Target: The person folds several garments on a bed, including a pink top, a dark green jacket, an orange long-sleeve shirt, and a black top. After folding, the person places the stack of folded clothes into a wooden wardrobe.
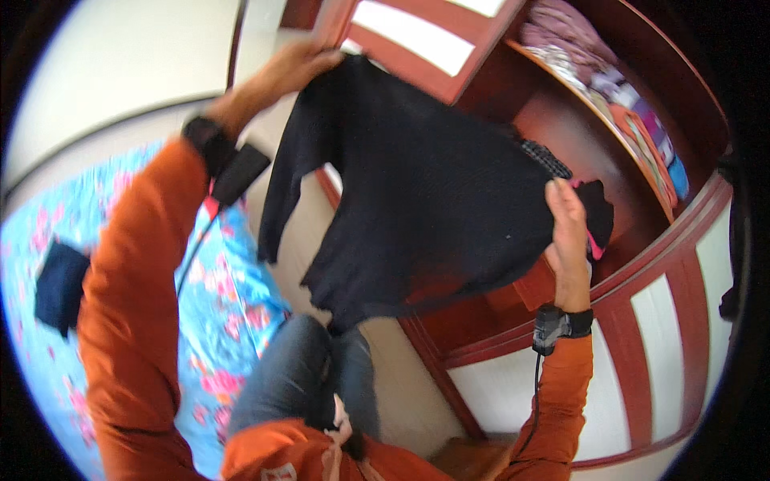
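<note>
A black long-sleeved sweater (417, 192) hangs spread out in the air between my two hands. My left hand (301, 68) grips it at the upper left, by a shoulder or the neckline; I cannot tell which. One sleeve drops down below that hand. My right hand (567, 228) is closed on the garment's far right side, with the fingers partly over the cloth. The lower edge of the sweater sags above my knees.
A red-brown wardrobe (561, 120) stands open at the right, with folded textiles (573, 48) on its upper shelf and dark clothes lower down. At the left is a bed with a blue floral cover (216, 321); a folded dark cloth (62, 286) lies on it.
</note>
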`<action>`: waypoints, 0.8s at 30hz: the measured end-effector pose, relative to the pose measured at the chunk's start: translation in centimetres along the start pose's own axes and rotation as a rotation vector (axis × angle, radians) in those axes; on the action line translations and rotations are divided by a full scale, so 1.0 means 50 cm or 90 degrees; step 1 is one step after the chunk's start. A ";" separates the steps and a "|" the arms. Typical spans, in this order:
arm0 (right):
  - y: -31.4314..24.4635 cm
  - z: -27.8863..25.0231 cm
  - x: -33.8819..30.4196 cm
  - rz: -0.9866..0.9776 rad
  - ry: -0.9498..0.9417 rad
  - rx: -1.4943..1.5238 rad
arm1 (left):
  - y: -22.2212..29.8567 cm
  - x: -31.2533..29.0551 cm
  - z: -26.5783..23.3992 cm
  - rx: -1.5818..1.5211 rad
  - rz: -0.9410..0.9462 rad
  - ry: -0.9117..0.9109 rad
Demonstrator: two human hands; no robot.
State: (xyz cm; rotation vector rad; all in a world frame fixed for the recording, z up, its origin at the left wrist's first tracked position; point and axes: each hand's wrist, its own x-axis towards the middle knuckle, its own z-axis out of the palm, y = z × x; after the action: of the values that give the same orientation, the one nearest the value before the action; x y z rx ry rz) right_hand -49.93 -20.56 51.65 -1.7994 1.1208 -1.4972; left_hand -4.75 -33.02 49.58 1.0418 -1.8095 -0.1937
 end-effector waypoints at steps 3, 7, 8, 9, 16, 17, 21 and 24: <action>-0.004 0.014 0.002 0.048 -0.072 0.185 | 0.037 -0.033 0.009 -0.211 -0.092 -0.048; -0.001 0.021 -0.003 0.042 -0.149 0.340 | 0.110 -0.056 0.049 -0.455 -0.182 0.000; -0.001 0.022 -0.007 0.053 -0.149 0.371 | 0.124 -0.055 0.058 -0.499 -0.171 -0.019; -0.002 0.023 -0.011 0.064 -0.159 0.407 | 0.139 -0.056 0.068 -0.539 -0.175 -0.041; -0.040 0.061 -0.053 0.070 -0.271 0.479 | 0.256 -0.077 0.166 -0.705 -0.183 -0.104; -0.045 0.072 -0.058 0.074 -0.245 0.439 | 0.278 -0.082 0.183 -0.731 -0.176 -0.133; -0.048 0.109 -0.082 0.148 -0.224 0.350 | 0.361 -0.080 0.258 -0.538 -0.041 -0.259; -0.030 0.124 -0.097 0.218 -0.208 0.330 | 0.389 -0.087 0.318 -0.424 0.072 -0.134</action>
State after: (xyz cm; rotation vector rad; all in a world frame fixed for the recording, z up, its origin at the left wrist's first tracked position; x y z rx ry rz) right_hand -43.73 -16.29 48.92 -1.3489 0.7429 -1.1098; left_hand -28.12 -22.82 49.53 0.4561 -1.7866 -0.7999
